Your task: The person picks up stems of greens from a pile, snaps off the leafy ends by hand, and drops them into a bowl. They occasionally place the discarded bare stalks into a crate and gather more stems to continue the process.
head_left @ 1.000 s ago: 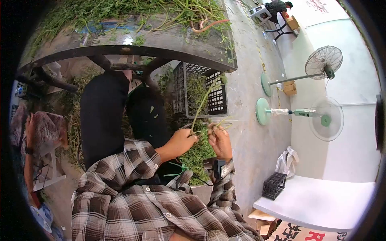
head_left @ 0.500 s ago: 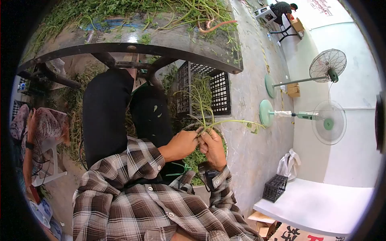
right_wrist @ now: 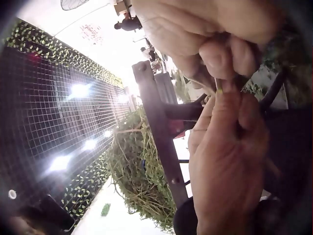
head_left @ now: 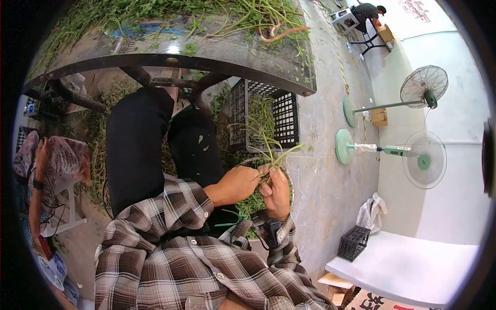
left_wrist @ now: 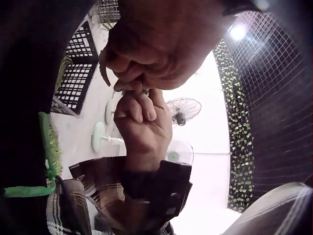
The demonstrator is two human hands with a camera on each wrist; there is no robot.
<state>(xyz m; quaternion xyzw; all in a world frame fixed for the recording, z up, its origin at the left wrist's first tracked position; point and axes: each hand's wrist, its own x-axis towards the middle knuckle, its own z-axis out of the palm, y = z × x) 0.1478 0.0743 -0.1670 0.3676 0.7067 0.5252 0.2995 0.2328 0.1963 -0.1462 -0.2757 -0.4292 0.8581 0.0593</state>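
In the head view, the left hand (head_left: 237,184) grips thin green stems (head_left: 276,158) with curled fingers, beside the right hand (head_left: 277,193), which pinches the same stems. The fingertips of both hands meet. The left hand (left_wrist: 156,44) looms large at the top of the left wrist view, with the right hand (left_wrist: 144,122) below it. In the right wrist view the right hand (right_wrist: 210,24) is above and the left hand (right_wrist: 227,161) below, with a short piece of stem (right_wrist: 219,87) between their fingers. Inside the grip, the stems are mostly hidden.
A black crate (head_left: 237,116) holding stems stands beyond the hands, near the dark table (head_left: 227,57) heaped with greens (head_left: 119,13). Leafy greens (head_left: 253,204) lie below the hands. Two fans (head_left: 423,161) stand at right; another person (head_left: 67,155) sits at left.
The right hand has moved left against the left hand. The long upright stem seen earlier, then the one reaching right, no longer show; shorter stems now fan upward from the fingers.
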